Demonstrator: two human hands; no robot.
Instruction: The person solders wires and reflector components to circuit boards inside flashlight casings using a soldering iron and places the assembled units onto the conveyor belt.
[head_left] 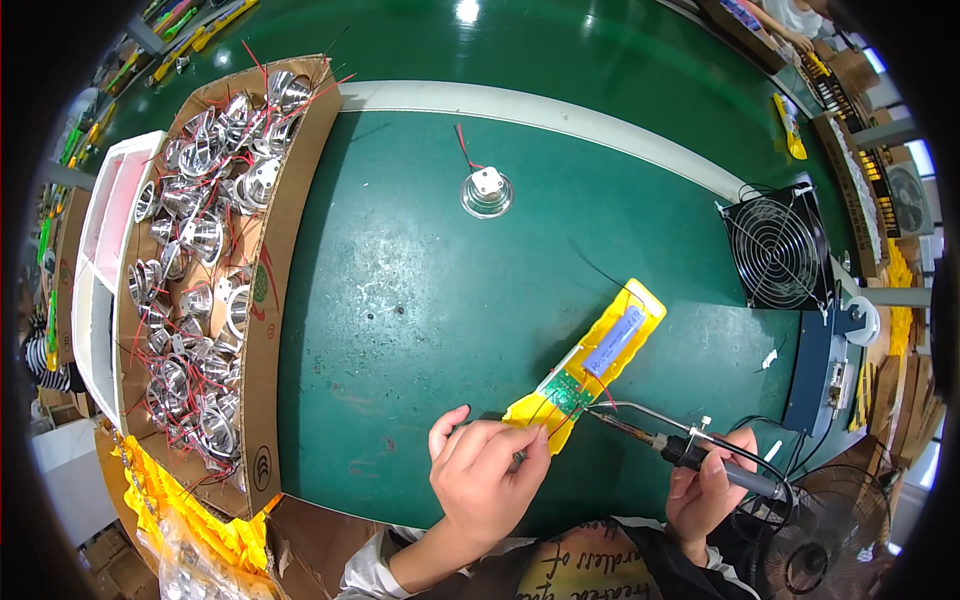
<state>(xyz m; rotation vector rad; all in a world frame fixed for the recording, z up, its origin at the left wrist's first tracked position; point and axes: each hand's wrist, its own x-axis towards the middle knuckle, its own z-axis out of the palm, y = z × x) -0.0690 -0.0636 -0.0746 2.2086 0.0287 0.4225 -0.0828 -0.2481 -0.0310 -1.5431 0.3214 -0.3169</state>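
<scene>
In front of me lies a yellow plastic housing (641, 345), tilted up to the right. It carries a blue cylindrical battery (614, 340) and a small green circuit board (565, 393) with thin wires. My left hand (485, 472) is closed, its thumb and fingers pinching the near end of the housing. Whether a wire is also between those fingertips is hidden. My right hand (703, 492) grips a soldering iron (685, 452) with a metal feed tube fixed along it. The iron's tip points left at the circuit board's edge, seemingly touching there.
A metal reflector cup (487, 194) with red wires stands farther back on the green table (400, 290). At left, a cardboard box (292, 250) holds several such cups. A black fan (779, 248) and a blue-grey box (808, 370) line the right edge. Yellow parts (195, 510) lie lower left.
</scene>
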